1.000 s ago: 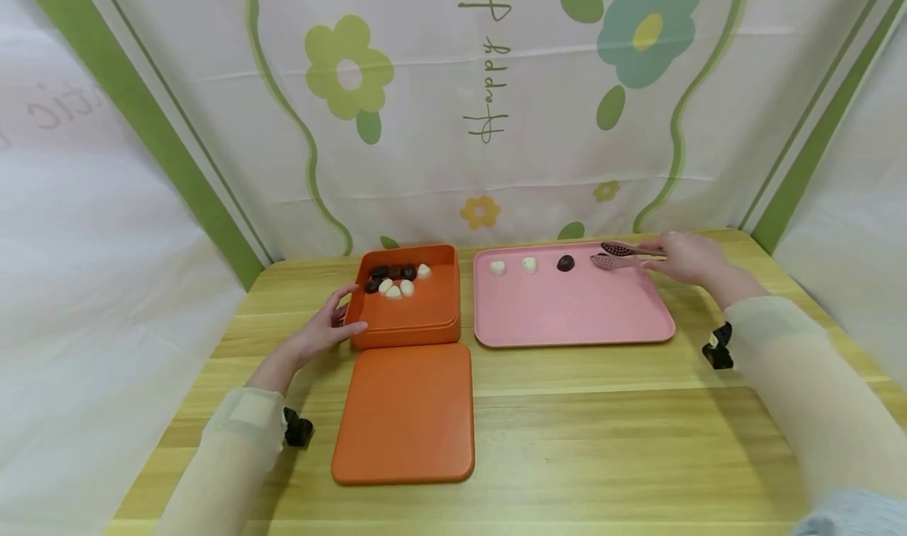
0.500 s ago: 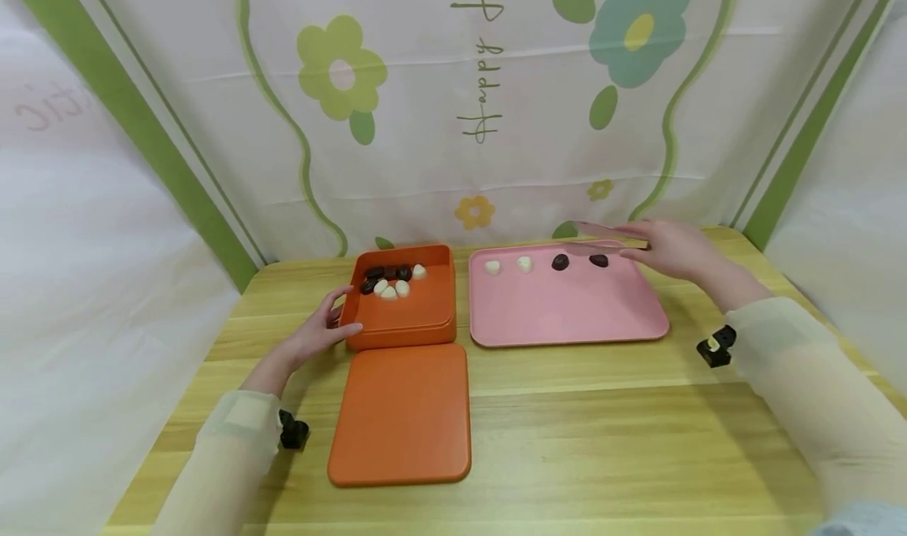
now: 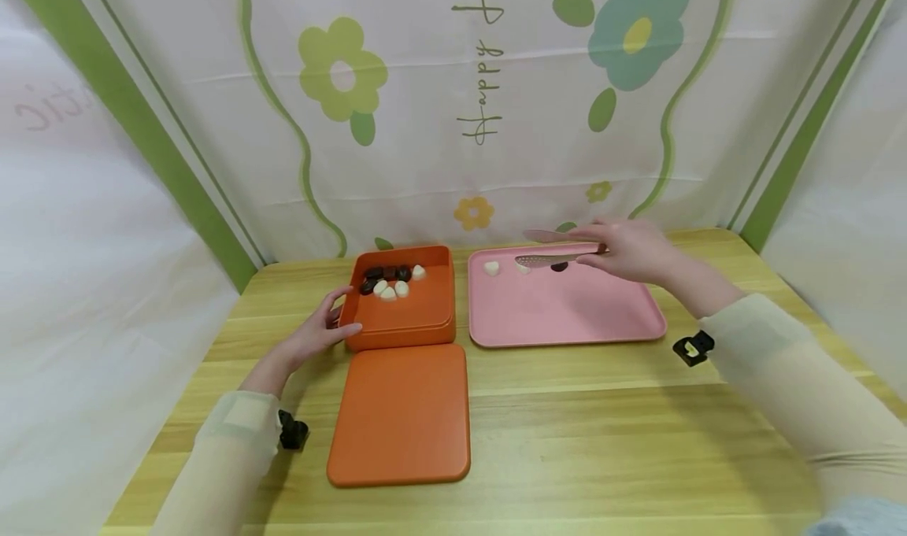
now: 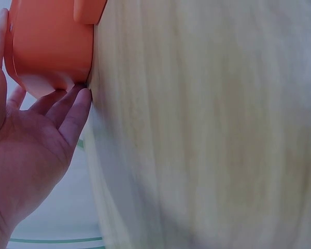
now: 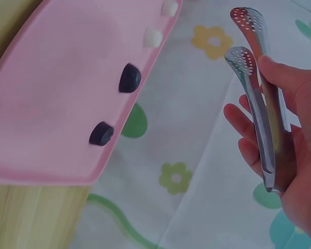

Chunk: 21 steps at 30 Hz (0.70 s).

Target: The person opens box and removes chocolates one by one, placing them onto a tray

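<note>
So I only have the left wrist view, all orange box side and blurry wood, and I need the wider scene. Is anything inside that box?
Observer: Yes. The orange box has dark and white candies bunched at its far end.
Operator: What is the right hand doing?
Observer: The right hand holds metal tongs above the pink tray; nothing is between their tips.
Operator: Anything on that tray?
Observer: Two white pieces and two dark pieces in a row along its far edge.
Operator: Where's the lid?
Observer: The orange lid lies flat on the table, just in front of the box.
</note>
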Each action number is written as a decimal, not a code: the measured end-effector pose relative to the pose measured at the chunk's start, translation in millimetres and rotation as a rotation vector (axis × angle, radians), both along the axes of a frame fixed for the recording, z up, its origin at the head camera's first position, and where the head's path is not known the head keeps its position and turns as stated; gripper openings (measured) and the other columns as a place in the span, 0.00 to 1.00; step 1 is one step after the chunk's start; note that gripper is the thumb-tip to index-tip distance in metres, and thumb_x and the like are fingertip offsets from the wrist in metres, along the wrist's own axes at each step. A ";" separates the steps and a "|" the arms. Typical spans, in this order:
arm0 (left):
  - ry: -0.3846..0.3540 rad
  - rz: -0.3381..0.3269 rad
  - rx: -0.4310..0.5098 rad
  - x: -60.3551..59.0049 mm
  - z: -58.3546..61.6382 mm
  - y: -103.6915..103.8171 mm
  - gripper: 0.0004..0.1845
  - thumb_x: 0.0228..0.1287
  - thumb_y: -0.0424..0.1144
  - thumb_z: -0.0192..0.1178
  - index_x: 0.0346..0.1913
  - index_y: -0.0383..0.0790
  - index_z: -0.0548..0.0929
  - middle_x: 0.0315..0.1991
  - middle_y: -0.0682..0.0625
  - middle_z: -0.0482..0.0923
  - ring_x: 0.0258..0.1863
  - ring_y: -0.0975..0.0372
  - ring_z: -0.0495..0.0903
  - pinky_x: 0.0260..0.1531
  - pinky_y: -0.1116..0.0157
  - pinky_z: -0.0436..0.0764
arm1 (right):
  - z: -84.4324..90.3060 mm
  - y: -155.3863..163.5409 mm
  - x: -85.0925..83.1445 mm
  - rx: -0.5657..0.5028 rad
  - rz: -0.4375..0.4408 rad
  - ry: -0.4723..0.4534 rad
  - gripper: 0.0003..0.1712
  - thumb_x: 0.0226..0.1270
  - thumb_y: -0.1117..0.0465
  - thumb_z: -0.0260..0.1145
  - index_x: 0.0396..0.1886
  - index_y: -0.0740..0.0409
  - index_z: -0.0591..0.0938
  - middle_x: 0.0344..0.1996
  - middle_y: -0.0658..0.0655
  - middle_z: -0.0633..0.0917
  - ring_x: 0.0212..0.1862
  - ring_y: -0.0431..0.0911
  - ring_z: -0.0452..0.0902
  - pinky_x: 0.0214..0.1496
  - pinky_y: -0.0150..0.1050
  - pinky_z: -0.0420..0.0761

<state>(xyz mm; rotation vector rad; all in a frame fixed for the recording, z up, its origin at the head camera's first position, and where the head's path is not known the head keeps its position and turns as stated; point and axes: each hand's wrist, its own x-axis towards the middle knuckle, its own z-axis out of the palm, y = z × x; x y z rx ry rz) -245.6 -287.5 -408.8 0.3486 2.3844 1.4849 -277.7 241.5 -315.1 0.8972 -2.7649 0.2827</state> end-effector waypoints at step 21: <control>0.002 0.010 0.000 -1.4 -2.1 -0.6 0.41 0.72 0.41 0.58 0.77 0.45 0.42 0.73 0.29 0.49 0.72 0.41 0.49 0.66 0.42 0.52 | 13.1 -72.8 -0.9 0.004 0.162 -0.055 0.24 0.64 0.52 0.70 0.60 0.47 0.81 0.32 0.48 0.76 0.28 0.39 0.73 0.28 0.39 0.72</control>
